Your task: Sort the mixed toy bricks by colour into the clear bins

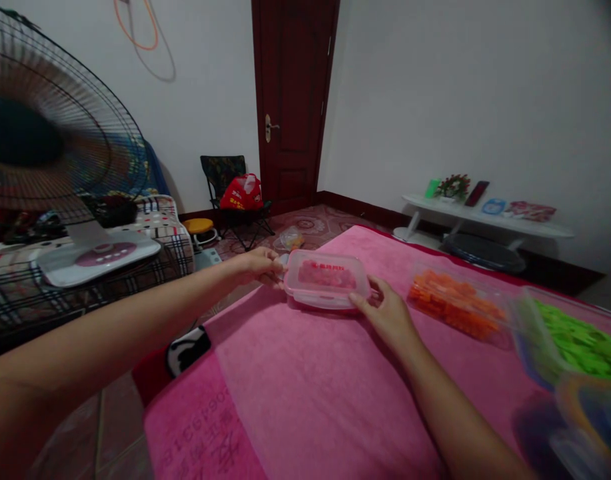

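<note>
A clear lidded plastic box (326, 279) with red pieces inside sits on the pink cloth (305, 387) near its far left edge. My left hand (259, 265) grips the box's left end, fingers closed on its rim or clasp. My right hand (385, 313) rests against the box's near right corner, fingers curled on its edge. Both arms reach forward across the cloth.
To the right lie an open box of orange pieces (455, 305) and one of green pieces (575, 340), with more containers (585, 413) at the lower right. A standing fan (45, 153) and a checked sofa (150, 233) are left. Beyond are a folding chair (232, 193), a door (292, 100) and a low white shelf (485, 217).
</note>
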Action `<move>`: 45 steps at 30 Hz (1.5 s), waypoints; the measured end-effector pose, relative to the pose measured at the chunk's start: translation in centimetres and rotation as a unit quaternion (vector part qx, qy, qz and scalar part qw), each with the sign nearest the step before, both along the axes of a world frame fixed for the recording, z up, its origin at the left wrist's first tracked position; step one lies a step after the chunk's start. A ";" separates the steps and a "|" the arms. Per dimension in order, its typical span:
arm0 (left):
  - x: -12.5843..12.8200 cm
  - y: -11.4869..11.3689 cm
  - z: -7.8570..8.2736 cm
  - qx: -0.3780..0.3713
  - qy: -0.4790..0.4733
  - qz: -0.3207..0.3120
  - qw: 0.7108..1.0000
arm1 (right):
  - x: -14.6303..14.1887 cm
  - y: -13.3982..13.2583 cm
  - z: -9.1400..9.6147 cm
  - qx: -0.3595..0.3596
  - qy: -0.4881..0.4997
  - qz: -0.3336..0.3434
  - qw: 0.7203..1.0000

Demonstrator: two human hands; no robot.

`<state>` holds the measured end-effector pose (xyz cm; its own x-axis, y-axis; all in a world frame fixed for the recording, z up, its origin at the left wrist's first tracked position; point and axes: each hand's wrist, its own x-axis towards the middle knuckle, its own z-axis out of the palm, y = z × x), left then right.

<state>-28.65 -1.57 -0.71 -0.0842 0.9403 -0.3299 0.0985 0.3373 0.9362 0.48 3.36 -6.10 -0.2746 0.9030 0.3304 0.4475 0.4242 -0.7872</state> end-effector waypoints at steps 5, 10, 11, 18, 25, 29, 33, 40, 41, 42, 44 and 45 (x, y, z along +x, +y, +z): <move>0.2 -0.1 -0.2 -0.014 -0.014 0.029 0.999 | 0.5 0.8 1.5 0.051 -0.143 -0.017 0.988; 0.5 0.2 0.0 -0.017 0.006 0.035 0.999 | -0.7 1.6 5.5 0.054 -0.326 -0.003 0.944; 0.5 0.2 0.0 -0.017 0.009 0.032 0.999 | -1.3 1.9 6.3 0.064 -0.356 0.017 0.932; -0.1 0.3 -0.4 -0.001 0.023 0.017 1.000 | -5.6 4.6 8.6 -0.038 -0.424 0.234 0.874; -0.5 0.8 -1.0 0.025 0.014 0.010 1.000 | -6.5 6.8 7.9 -0.060 -0.363 0.237 0.899; -0.3 1.0 -0.8 0.038 0.050 0.021 0.998 | -6.7 6.5 8.0 -0.009 -0.394 0.219 0.892; 1.0 2.3 -0.4 0.073 0.108 0.024 0.991 | -5.5 4.1 8.5 0.031 -0.464 0.134 0.875; 8.0 8.7 -1.3 0.155 0.112 0.012 0.981 | 1.1 0.0 7.6 -0.003 -0.450 -0.016 0.893; 9.1 9.5 -1.6 0.161 0.108 0.015 0.981 | 1.9 -0.6 7.1 -0.022 -0.417 -0.025 0.908; 10.0 10.2 -1.9 0.166 0.104 0.019 0.980 | 2.5 -1.1 6.5 -0.052 -0.371 -0.027 0.927; 10.9 10.7 -2.5 0.175 0.099 0.037 0.979 | 3.3 -2.0 5.1 -0.140 -0.239 -0.019 0.961; 11.0 10.6 -2.7 0.177 0.099 0.047 0.978 | 3.4 -2.4 4.4 -0.186 -0.164 -0.021 0.968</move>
<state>-17.64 9.02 -3.41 -0.2057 0.9775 0.0462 0.2744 0.0123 0.9615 3.89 0.99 -1.66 -0.2706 0.9552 -0.1196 0.7106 0.1144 -0.6942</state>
